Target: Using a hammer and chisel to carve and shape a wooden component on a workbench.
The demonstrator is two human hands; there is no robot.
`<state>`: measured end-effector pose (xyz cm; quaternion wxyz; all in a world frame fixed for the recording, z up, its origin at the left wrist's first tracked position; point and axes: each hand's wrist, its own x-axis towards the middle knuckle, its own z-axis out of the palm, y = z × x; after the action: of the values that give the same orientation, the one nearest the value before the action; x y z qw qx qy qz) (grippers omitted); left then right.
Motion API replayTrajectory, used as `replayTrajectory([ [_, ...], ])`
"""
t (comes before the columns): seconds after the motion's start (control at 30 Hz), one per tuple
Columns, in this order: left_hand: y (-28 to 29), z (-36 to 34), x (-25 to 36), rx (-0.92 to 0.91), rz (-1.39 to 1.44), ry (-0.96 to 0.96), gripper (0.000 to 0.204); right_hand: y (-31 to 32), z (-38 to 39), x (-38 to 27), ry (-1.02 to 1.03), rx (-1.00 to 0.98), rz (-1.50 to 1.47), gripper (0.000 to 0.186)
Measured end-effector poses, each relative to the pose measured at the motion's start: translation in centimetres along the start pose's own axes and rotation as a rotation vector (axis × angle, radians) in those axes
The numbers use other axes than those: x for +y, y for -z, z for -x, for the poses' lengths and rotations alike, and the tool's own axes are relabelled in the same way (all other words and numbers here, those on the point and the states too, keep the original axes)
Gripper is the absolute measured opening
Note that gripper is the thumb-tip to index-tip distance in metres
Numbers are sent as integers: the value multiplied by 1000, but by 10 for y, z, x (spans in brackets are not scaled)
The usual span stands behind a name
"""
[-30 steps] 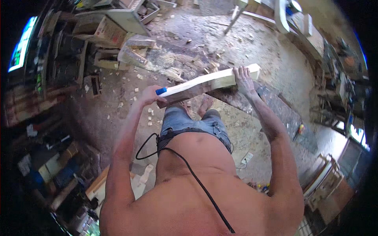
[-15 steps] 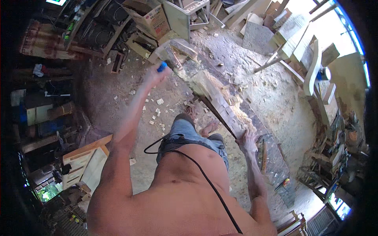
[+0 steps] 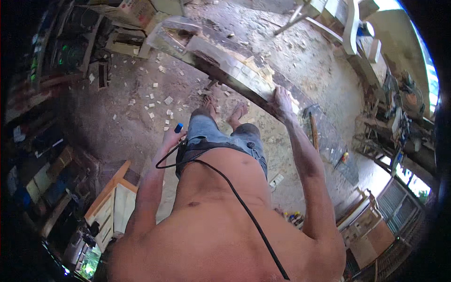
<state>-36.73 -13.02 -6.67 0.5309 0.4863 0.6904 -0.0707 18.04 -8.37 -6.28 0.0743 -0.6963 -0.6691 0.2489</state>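
In my left hand (image 3: 172, 137), lowered beside my left hip, is a blue-ended tool (image 3: 178, 127); only its short blue end shows above my fist, so I cannot tell its kind. My right hand (image 3: 283, 99) is closed over the right end of a long wooden piece (image 3: 244, 74) with a row of small cuts along its top. That piece lies on a low, narrow wooden bench (image 3: 170, 46) in front of my feet. Pale shavings (image 3: 267, 73) are heaped along its far side. Right of my hand, a hammer (image 3: 314, 129) with a wooden handle rests on the bench.
Wood chips (image 3: 168, 100) are scattered over the floor. A black cable (image 3: 230, 183) runs down my front. A pale wooden piece with an orange-brown edge (image 3: 112, 195) stands at the left. Boards and a curved timber (image 3: 351, 30) lean at the far right. A small yellow-and-red object (image 3: 345, 156) lies at right.
My left hand has come back from the far left end of the bench to my hip, still holding the blue-ended tool. My right hand stays on the wooden piece. The view has shifted.
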Motion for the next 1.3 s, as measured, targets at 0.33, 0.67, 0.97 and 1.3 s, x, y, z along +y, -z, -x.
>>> replayTrajectory([
  [0.33, 13, -21, -4, 194, 351, -13, 29, 11, 7, -15, -90, -68, 56, 52],
  [0.67, -129, 91, 125, 335, 48, -28, 40, -10, -22, 4, -25, -42, 34, 82],
  [0.97, -236, 134, 30, 369, 403, 312, 44, 62, 29, 134, -259, 301, -209, 61],
  [1.3, -183, -19, 104, 554, 478, 128, 49, 95, 209, 336, -897, 103, -56, 64],
])
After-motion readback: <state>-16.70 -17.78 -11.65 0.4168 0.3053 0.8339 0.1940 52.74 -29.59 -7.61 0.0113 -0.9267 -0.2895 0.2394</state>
